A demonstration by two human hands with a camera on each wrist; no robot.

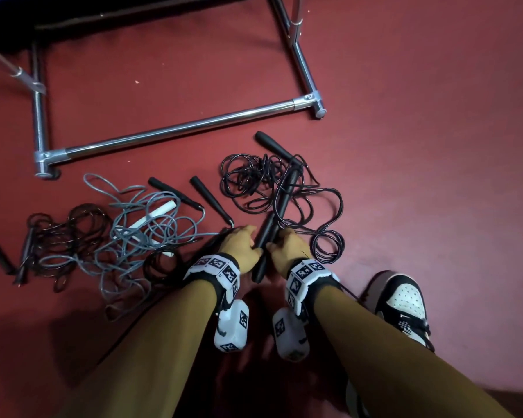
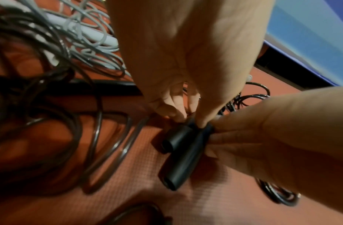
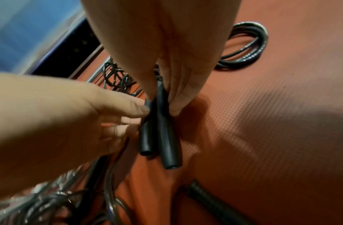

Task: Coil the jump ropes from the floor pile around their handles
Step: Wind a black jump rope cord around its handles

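1. Two black handles (image 1: 263,236) lie side by side, held together low over the red floor (image 1: 405,146), just nearer the person than the loose black rope (image 1: 272,182) that runs off from them.
2. The left hand (image 1: 239,245) comes at the handle pair from the left; its fingers (image 2: 167,109) are curled and pinch the two handles near their middle.
3. The right hand (image 1: 287,247) comes from the right; its fingers (image 3: 178,97) and thumb pinch the same pair, touching the left hand's fingertips.
4. The handles' thick ends (image 3: 169,165) stick out toward the person, one reaching a little past the other.
5. Left of the handle pair lies a grey rope (image 1: 139,224) with white handles (image 1: 160,211), tangled; further left is another dark rope tangle (image 1: 64,233).
6. Two more black handles (image 1: 212,203) lie just left of and beyond the pair.
7. Beyond the black rope stands a chrome tube frame (image 1: 178,128).
8. A black-and-white shoe (image 1: 405,309) rests on the floor to the right of the handle pair.
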